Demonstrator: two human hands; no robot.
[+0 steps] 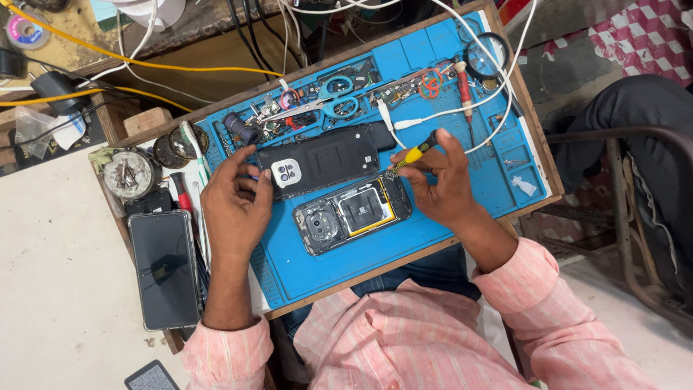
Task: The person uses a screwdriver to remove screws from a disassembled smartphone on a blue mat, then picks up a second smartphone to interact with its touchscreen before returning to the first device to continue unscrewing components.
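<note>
An opened phone body (351,211) lies on the blue work mat (462,195), its inner parts showing. Just above it rests its black back cover (326,157), camera window at the left end. My right hand (439,184) grips a small yellow-and-black screwdriver (414,153), tip pointing down at the phone's right end. My left hand (235,204) hovers by the left end of the back cover, fingers curled and apart, holding nothing that I can see.
A second phone (167,269) with a dark screen lies left of the mat. Blue scissors (333,102), a red screwdriver (465,85), a magnifier (485,56), white cables (447,112) and small parts crowd the mat's far side. A dish of screws (130,175) sits at left.
</note>
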